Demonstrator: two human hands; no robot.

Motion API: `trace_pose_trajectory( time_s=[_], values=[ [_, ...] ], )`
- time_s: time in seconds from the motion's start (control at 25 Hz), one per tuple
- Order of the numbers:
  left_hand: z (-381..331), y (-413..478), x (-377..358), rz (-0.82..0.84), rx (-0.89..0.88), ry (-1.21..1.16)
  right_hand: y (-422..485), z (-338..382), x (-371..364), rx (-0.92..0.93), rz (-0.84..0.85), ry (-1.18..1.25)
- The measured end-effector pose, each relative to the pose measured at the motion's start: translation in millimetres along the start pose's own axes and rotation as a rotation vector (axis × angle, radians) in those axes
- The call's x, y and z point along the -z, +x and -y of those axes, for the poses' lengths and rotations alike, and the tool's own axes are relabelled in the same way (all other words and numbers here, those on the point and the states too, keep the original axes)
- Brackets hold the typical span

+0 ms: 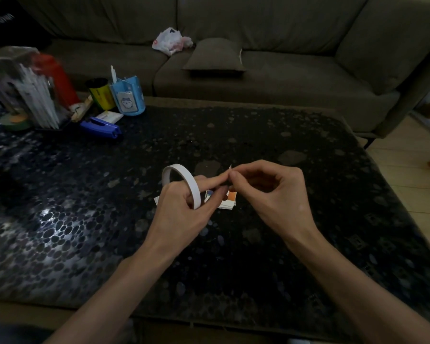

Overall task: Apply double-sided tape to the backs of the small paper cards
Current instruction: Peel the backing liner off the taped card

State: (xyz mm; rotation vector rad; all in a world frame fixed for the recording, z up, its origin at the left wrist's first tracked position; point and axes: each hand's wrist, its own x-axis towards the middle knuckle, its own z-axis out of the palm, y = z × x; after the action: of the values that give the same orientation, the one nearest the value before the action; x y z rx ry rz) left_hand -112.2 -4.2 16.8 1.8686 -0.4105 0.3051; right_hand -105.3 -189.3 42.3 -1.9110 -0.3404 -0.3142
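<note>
A white roll of double-sided tape [184,180] hangs around the fingers of my left hand [184,207], held above the dark table. My right hand [266,192] pinches a small white tape end [230,168] at its fingertips, right against my left index fingertip. Below the hands, a few small paper cards [227,201] lie on the table, one with an orange patch, partly hidden by my left fingers. Another white card corner [156,200] peeks out left of my left hand.
The black pebble-patterned table [109,194] holds a blue stapler [101,127], a blue pen cup [128,98], a yellow-black can [99,93] and a clear holder of straws [30,90] at the back left. A grey sofa [258,58] stands behind.
</note>
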Motion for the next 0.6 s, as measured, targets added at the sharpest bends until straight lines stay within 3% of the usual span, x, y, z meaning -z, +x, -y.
trace_pose_trajectory(
  time_s=[0.6],
  values=[
    [1.8,0.0,-1.6,-0.004,-0.016,0.068,8.1,-6.1,5.1,-0.111,0.044,0.251]
  ],
)
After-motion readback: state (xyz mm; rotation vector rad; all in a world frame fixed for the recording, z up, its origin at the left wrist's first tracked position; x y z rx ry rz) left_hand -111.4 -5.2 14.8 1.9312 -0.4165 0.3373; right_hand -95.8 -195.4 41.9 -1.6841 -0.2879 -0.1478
